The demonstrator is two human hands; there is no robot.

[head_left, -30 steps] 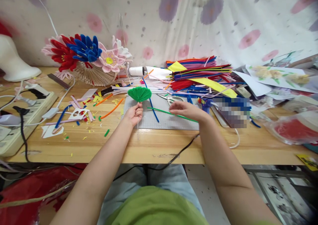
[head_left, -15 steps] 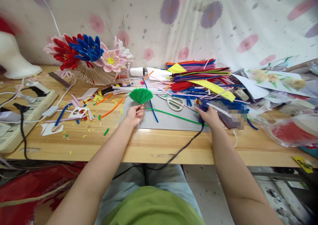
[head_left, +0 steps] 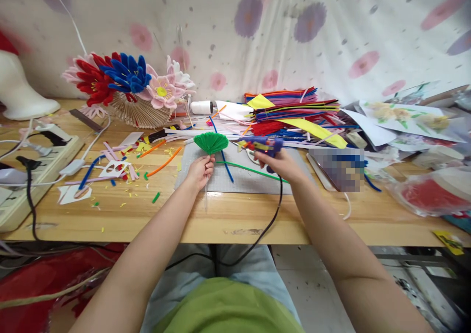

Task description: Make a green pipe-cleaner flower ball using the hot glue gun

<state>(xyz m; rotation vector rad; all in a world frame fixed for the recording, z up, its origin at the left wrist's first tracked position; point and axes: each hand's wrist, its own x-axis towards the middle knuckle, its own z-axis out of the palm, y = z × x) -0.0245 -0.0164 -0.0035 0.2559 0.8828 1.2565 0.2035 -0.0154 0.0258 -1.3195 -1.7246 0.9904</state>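
Observation:
Between its pinched fingers my left hand [head_left: 203, 171] grips a green fan-shaped pipe-cleaner leaf [head_left: 211, 143] by its base, with thin wire ends hanging below. My right hand [head_left: 281, 165] is wrapped round a blue hot glue gun [head_left: 265, 145], whose nozzle points left toward the leaf, a short gap away. Its black cord [head_left: 278, 205] drops from the handle. Below lies a grey cutting mat [head_left: 235, 183] with a green pipe cleaner [head_left: 253, 170] and a blue pipe cleaner [head_left: 227, 166] on it. Scissors [head_left: 250, 154] lie partly hidden behind the glue gun.
Pipe-cleaner bundles [head_left: 298, 111] are heaped at the back. A fan with plush flowers [head_left: 142, 110] stands back left, and a power strip [head_left: 40, 181] lies at the left edge. Scraps [head_left: 117, 168] litter the left side. A phone [head_left: 331, 176] lies to the right.
My right hand reached to the right, took hold of the glue gun, lifted it and brought it left toward the leaf. My left hand kept its grip on the leaf, nearly still.

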